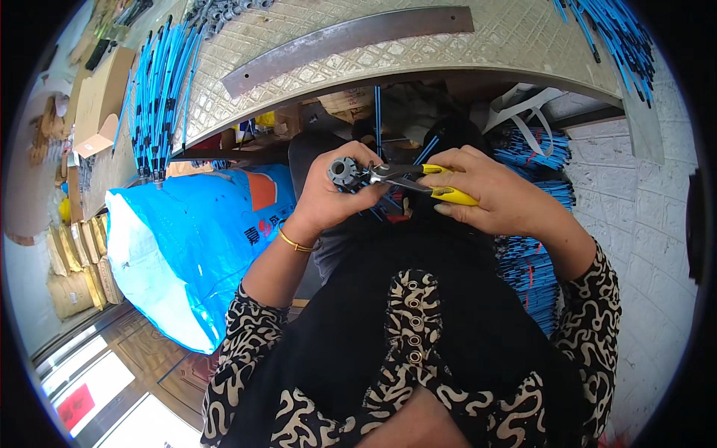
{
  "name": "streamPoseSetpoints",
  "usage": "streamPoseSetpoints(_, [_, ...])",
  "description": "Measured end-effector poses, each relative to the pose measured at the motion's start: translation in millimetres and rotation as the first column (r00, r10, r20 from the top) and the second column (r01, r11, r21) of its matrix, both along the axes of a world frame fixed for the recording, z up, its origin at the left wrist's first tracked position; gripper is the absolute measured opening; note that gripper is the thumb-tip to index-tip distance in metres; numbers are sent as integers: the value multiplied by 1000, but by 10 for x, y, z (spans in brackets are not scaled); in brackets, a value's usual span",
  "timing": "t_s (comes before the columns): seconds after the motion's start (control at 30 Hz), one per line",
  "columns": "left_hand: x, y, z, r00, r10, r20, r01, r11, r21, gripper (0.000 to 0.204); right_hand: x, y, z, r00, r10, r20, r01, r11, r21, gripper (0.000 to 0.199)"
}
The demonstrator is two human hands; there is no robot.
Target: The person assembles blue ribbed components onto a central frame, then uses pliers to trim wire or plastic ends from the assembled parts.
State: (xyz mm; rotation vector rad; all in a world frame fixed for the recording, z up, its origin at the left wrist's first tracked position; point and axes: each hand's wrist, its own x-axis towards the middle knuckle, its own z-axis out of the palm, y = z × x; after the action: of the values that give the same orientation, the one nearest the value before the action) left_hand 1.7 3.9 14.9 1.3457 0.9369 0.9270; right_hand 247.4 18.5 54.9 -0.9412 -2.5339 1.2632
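My left hand [332,183] is closed around a grey ribbed plastic hub [344,172] with a round hole in its end. Thin blue rods [379,123] with dark ends run out from around the hub, above and below my fingers. In my right hand [485,187] is a pair of pliers [450,196] with yellow handles, its fingers wrapped over them. The metal jaws of the pliers reach to the right side of the hub, where the rods meet it. What exactly lies between the jaws is too small to make out.
The worktable [523,45] ahead carries a curved metal strip [351,41] and blue rod bundles [160,97] at left. A blue-and-white sack [194,239] stands left. More blue rods [526,269] are stacked at right by a white brick wall [635,224]. A cardboard box [103,104] is far left.
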Motion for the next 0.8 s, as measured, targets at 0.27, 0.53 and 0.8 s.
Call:
streamPoseSetpoints(0.27, [-157,32,443,995,-56,-79,61,996,59,29,-30,4,558,994,51,101,-49,999,-20,27])
streamPoseSetpoints(0.53, [-150,-282,976,996,-60,68,65,995,-74,29,-263,-596,185,944,-293,-150,132,754,-644,27])
streamPoseSetpoints(0.8, [-253,-492,1258,993,-61,100,75,988,-136,28,-376,-642,580,961,-236,-142,68,703,-708,31])
